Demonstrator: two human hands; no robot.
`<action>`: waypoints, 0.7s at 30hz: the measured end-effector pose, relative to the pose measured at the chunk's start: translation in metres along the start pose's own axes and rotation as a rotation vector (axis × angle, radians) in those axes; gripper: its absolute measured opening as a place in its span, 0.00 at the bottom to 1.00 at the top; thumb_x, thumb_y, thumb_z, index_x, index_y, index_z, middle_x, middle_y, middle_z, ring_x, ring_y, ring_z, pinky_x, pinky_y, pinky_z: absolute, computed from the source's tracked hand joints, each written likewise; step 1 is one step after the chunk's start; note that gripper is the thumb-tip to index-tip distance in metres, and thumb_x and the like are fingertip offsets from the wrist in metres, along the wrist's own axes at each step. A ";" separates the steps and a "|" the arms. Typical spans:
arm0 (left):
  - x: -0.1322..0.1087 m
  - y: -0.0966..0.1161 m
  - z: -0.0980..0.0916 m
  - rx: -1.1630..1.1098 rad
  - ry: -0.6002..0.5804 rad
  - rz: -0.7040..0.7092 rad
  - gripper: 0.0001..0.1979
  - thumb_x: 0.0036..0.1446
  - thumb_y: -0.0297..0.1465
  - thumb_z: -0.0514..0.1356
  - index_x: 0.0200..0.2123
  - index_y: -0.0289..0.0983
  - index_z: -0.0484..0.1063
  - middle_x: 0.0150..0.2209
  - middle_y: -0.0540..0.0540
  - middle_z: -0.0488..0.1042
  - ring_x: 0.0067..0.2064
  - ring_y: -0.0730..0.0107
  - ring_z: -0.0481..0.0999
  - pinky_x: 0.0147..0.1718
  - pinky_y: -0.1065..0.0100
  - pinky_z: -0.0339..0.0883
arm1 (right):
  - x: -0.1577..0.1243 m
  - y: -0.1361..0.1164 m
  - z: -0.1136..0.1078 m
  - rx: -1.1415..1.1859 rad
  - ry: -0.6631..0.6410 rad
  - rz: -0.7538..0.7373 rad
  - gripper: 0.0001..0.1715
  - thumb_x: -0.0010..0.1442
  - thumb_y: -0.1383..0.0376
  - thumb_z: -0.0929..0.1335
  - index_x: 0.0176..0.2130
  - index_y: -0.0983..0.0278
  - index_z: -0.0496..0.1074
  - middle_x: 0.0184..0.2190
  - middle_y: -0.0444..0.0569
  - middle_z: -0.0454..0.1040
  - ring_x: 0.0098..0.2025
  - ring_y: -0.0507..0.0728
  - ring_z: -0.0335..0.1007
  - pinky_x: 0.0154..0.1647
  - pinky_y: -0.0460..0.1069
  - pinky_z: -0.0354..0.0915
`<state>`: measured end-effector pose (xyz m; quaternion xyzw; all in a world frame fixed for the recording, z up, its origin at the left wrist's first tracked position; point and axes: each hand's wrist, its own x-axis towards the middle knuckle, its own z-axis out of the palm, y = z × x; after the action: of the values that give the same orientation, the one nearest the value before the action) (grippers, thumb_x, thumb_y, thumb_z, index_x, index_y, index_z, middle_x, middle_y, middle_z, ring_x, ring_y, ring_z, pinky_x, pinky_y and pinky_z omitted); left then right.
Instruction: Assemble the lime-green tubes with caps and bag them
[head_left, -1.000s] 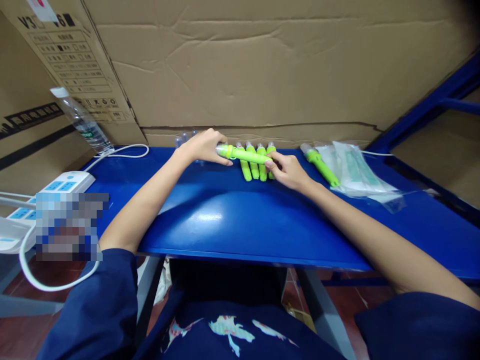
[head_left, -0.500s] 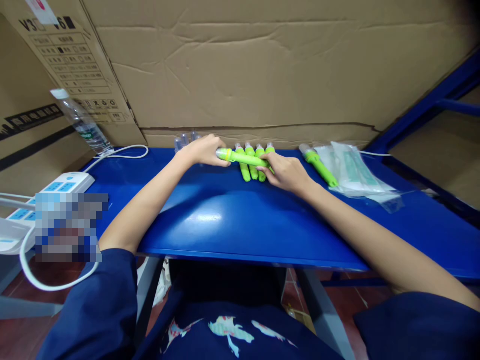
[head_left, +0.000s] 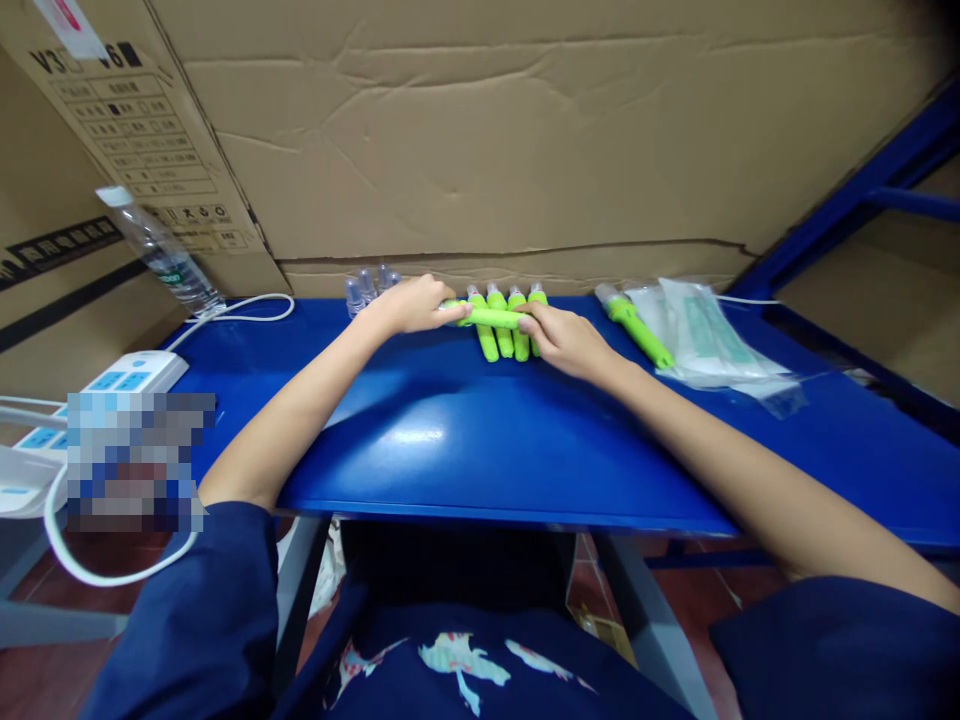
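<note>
A lime-green pen-shaped stick (head_left: 491, 318) is held level between both hands above the back of the blue table. My left hand (head_left: 416, 303) is closed around its left end, hiding most of that end. The fingers of my right hand (head_left: 562, 338) pinch the stick's right end. Behind and below it, several similar green sticks with clear tips (head_left: 489, 345) lie side by side, partly covered by the held stick and my right hand. Several clear plastic caps (head_left: 366, 285) stand just behind my left hand.
Farther right, a green stick with a clear end (head_left: 637, 333) lies beside clear plastic bags (head_left: 709, 335). On the left are a water bottle (head_left: 169, 255), a white power strip (head_left: 142, 372) and cables. A cardboard sheet (head_left: 480, 140) stands behind the blue table (head_left: 480, 450).
My left hand has shifted slightly right along the stick, covering its clear end more. My right fingers have changed their grip at the other end. The camera view has shifted slightly.
</note>
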<state>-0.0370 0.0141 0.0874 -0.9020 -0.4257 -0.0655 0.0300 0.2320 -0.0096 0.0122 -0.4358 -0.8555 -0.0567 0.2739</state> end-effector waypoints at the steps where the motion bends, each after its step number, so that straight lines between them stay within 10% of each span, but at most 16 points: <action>1: 0.001 -0.001 0.001 -0.010 0.009 0.004 0.30 0.65 0.49 0.48 0.38 0.33 0.81 0.29 0.40 0.78 0.31 0.63 0.74 0.32 0.66 0.59 | -0.001 -0.002 0.000 -0.044 0.023 -0.027 0.33 0.72 0.43 0.53 0.50 0.64 0.69 0.45 0.60 0.78 0.41 0.65 0.77 0.36 0.55 0.69; 21: 0.000 0.001 0.004 -0.041 -0.006 0.077 0.28 0.57 0.56 0.59 0.31 0.35 0.77 0.25 0.43 0.76 0.27 0.66 0.71 0.27 0.67 0.53 | -0.002 -0.006 -0.001 -0.003 0.008 -0.058 0.22 0.72 0.54 0.55 0.47 0.64 0.70 0.35 0.57 0.78 0.34 0.64 0.75 0.34 0.55 0.66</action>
<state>-0.0355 0.0141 0.0835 -0.9182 -0.3895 -0.0705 0.0127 0.2289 -0.0148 0.0132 -0.4111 -0.8665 -0.0678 0.2749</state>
